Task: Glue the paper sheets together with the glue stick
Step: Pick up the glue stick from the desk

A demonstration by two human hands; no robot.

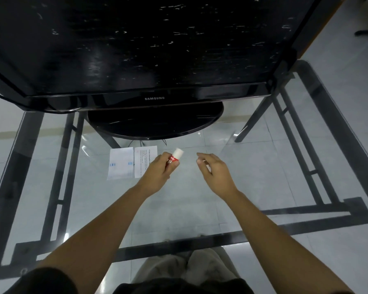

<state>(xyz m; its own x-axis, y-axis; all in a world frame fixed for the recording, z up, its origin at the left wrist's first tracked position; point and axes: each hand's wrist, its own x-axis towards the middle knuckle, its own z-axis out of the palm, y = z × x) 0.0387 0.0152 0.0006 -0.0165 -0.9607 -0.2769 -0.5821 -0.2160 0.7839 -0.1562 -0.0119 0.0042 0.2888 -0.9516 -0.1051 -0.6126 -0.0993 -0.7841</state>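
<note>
Two small paper sheets lie side by side on the glass table: a pale one with blue marks (pixel 120 163) on the left and a printed white one (pixel 143 159) to its right. My left hand (pixel 157 174) is closed around a red and white glue stick (pixel 174 157), its white cap pointing up and to the right. The hand covers the lower right corner of the printed sheet. My right hand (pixel 216 172) hovers just right of the glue stick, fingers apart, holding nothing.
A large black Samsung monitor (pixel 153 60) on a round stand (pixel 155 122) fills the far half of the glass table (pixel 179 209). A dark metal frame shows through the glass. My knees are below the near edge.
</note>
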